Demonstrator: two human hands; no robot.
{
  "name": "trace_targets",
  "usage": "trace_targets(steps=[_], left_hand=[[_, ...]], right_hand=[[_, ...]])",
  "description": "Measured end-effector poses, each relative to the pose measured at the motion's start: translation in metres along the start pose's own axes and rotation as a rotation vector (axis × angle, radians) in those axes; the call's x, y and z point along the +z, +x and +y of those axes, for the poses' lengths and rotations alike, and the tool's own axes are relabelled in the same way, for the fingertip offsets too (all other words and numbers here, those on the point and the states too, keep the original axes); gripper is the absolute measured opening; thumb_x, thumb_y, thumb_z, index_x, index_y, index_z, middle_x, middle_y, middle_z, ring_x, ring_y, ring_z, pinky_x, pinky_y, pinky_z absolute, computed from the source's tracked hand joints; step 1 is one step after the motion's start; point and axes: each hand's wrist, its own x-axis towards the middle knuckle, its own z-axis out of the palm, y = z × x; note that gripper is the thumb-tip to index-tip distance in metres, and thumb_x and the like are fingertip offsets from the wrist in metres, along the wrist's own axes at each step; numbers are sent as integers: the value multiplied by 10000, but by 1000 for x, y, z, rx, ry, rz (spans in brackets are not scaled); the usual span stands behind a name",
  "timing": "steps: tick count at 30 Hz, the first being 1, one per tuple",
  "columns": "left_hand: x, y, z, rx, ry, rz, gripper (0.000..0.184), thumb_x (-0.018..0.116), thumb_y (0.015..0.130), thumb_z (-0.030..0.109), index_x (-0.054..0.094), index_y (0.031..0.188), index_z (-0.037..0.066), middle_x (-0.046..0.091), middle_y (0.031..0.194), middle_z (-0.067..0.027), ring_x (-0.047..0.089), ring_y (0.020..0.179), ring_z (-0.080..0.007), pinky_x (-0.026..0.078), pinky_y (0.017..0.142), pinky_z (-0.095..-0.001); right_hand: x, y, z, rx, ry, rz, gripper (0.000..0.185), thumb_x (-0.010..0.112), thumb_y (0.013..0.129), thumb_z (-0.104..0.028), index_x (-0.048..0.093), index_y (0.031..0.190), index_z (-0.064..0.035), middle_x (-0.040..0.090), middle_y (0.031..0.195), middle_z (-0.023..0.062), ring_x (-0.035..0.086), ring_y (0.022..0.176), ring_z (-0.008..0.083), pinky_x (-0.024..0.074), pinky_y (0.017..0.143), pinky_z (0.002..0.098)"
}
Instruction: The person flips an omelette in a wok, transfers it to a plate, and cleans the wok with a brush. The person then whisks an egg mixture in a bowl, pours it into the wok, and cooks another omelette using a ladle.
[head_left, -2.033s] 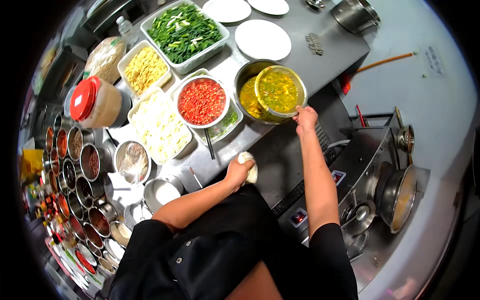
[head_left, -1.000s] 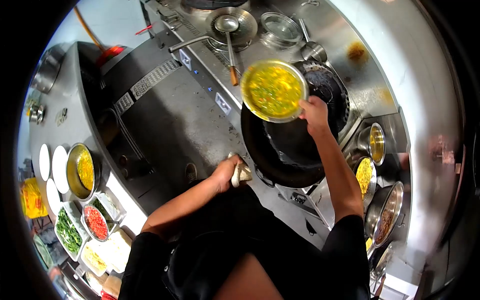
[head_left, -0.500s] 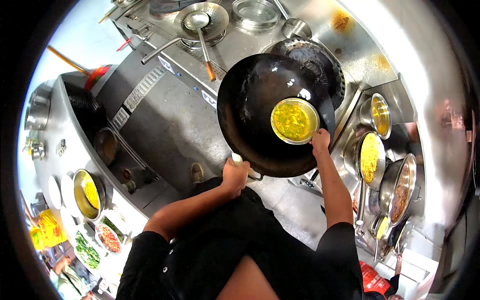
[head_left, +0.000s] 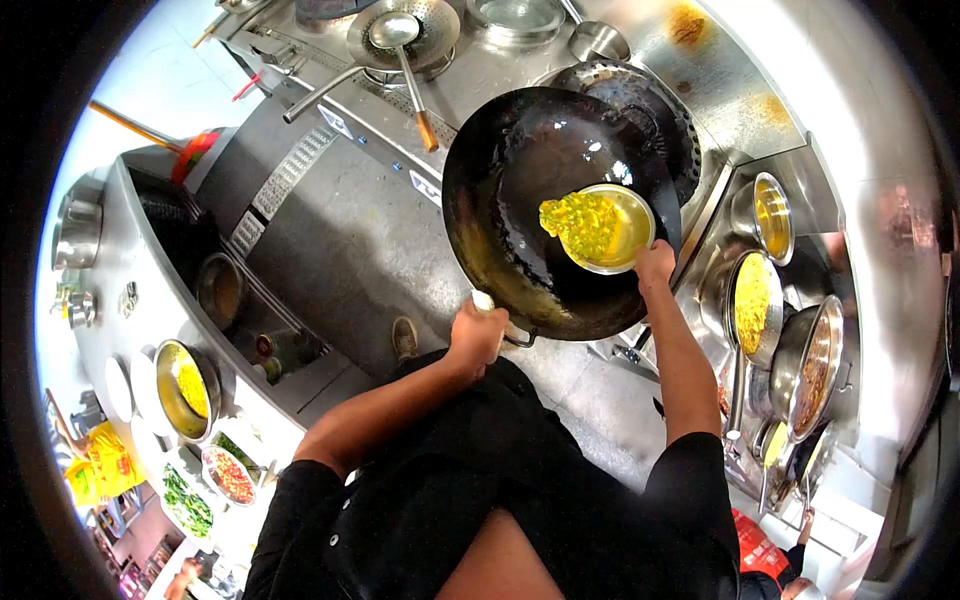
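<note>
My right hand (head_left: 656, 265) grips the rim of a round metal bowl (head_left: 637, 222) tilted over a large black wok (head_left: 545, 140). A yellow-green egg mixture (head_left: 583, 226) is sliding over the bowl's left lip; most of it is at that side, and the bowl's right inside shows bare. My left hand (head_left: 478, 333) is closed at the wok's near left rim, with a bit of white material (head_left: 483, 300) showing above the fist. Next to that hand is the wok's loop handle (head_left: 521, 340). Dark, shiny liquid coats part of the wok.
On the stove stands a strainer (head_left: 432, 35) with a ladle (head_left: 394, 31) lying in it. To the right are a pan of yellow food (head_left: 752, 300) and several metal bowls. The left counter (head_left: 105, 290) holds a bowl (head_left: 187, 392) and trays of chopped vegetables. Other people are at the lower edges.
The bowl has moved slightly right and tipped left, so the egg mixture now spills over its lip. The wok has tilted, and liquid has spread along its near left side.
</note>
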Motion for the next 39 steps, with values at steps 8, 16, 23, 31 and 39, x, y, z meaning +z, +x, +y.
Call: trace_targets(steps=[8,16,23,31,39], left_hand=[[-2,1,2,5,82,-28,315,601,806,180,452,961,-49,484,655,-49,452,568,-132,365,466,-343],[-5,-5,10,-94,-10,-70,295,609,807,162,577,1033,-24,644,896,-95,597,781,-186,479,713,-335],[-7,-20,33,-139,54,-53,304,604,791,141,572,1038,-32,635,887,-96,586,776,-186,477,694,-330],[-7,-6,15,-126,13,-65,346,616,778,168,559,1037,-54,626,880,-116,580,752,-197,480,661,-342],[-8,-2,11,-123,79,-48,373,624,772,182,562,1045,-65,638,884,-133,588,734,-196,485,643,-345]], right_hand=[[-3,-1,-1,13,-7,17,150,584,742,-49,457,668,-16,488,626,118,528,574,241,436,544,412],[-12,-10,-16,-94,-93,81,191,595,754,-131,479,710,14,551,689,186,555,658,338,457,653,430],[-20,-23,-40,-117,-165,72,196,591,782,-173,548,778,19,605,793,234,604,787,406,466,717,451],[-24,-22,-50,-156,-206,102,192,577,797,-176,572,810,15,626,833,249,619,813,420,477,736,473],[-24,-15,-47,-196,-225,147,200,569,820,-191,575,823,9,623,832,258,611,822,436,476,731,490]])
